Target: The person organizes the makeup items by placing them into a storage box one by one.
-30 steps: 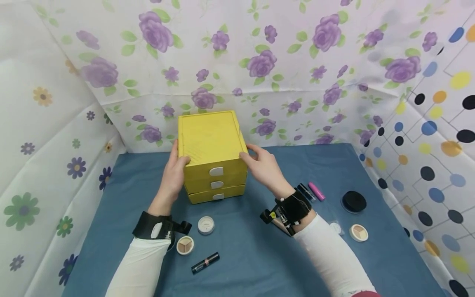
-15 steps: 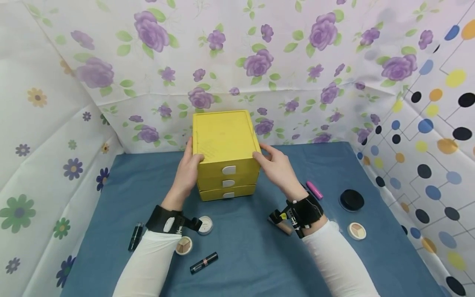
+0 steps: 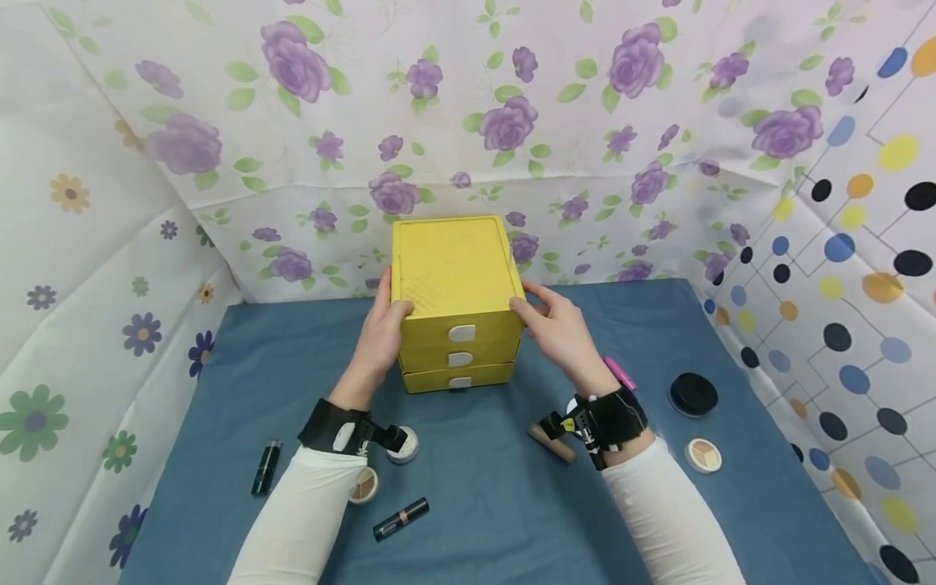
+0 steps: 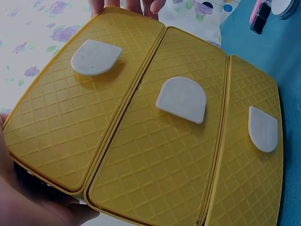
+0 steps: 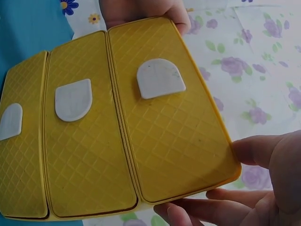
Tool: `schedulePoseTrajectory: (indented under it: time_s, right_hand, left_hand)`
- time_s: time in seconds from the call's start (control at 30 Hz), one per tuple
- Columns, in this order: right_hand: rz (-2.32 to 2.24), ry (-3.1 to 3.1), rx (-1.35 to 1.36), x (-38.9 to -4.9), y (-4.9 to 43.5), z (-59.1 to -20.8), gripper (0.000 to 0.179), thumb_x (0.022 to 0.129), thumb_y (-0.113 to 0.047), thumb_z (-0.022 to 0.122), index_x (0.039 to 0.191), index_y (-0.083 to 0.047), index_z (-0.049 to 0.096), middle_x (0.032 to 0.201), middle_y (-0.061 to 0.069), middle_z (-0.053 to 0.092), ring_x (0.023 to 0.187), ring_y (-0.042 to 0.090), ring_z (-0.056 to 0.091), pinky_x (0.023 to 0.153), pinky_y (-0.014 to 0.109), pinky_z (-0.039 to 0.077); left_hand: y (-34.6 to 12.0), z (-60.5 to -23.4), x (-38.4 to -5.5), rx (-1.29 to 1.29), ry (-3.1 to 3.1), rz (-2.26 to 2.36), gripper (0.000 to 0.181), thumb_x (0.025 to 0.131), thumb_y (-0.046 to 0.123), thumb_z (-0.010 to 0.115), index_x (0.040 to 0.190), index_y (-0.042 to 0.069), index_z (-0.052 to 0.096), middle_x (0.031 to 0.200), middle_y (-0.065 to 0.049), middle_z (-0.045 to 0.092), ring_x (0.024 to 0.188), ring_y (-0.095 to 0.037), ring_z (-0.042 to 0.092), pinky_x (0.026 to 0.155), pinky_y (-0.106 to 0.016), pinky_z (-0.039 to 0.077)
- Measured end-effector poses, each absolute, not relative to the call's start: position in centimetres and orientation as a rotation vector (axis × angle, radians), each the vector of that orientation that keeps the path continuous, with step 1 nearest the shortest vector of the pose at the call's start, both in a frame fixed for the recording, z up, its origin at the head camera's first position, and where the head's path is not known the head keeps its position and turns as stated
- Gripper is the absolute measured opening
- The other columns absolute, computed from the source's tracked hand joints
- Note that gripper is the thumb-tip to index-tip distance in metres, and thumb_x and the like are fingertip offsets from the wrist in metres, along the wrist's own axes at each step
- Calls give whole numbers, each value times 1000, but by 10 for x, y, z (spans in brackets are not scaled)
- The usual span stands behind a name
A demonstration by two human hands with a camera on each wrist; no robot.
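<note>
A yellow desktop drawer organizer [image 3: 457, 268] with three stacked drawers and white tab handles stands toward the back of the blue-covered table. My left hand [image 3: 379, 337] grips its left side, thumb over the top front corner. On the opposite side my right hand [image 3: 559, 329] holds it likewise, thumb at the top front edge and fingers along the side. Both wrist views show the quilted drawer fronts close up; the lowest drawer [image 4: 249, 141] is set apart by a slightly wider seam in the head view. The organizer's back is hidden.
Makeup lies around: a black tube [image 3: 266, 466], a lip tube [image 3: 401, 518], a white round pot [image 3: 403, 445], a partly hidden three-shade palette [image 3: 363, 486], a tan tube [image 3: 552, 443], a pink tube [image 3: 620, 372], a black compact [image 3: 693, 395] and another palette [image 3: 704, 456]. Floral cloth [image 3: 314, 203] hangs behind.
Both hands have moved the drawer organizer to the right along the back of the table, mostly in the first half second. The black tube at left has come into view from behind the left arm.
</note>
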State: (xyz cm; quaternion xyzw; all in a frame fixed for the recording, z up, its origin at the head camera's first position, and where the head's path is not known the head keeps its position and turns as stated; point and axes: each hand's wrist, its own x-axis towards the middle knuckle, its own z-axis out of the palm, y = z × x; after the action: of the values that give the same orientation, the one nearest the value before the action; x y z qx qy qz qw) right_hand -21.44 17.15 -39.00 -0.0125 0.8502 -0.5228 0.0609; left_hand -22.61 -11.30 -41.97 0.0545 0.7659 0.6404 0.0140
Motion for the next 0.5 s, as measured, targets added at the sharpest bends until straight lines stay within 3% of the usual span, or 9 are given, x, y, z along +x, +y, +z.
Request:
schedulePoseTrajectory:
  time_s: [0.5]
  right_hand:
    - [-1628, 2548, -44, -217, 170, -395, 73, 104, -62, 61, 166, -28, 44, 144, 8, 67, 128, 26, 66, 102, 52, 56]
  left_hand:
    - [-119, -418, -233, 126, 2372, 1940, 80, 108, 34, 38, 173, 33, -8, 179, 10, -6, 162, -12, -4, 131, -52, 10]
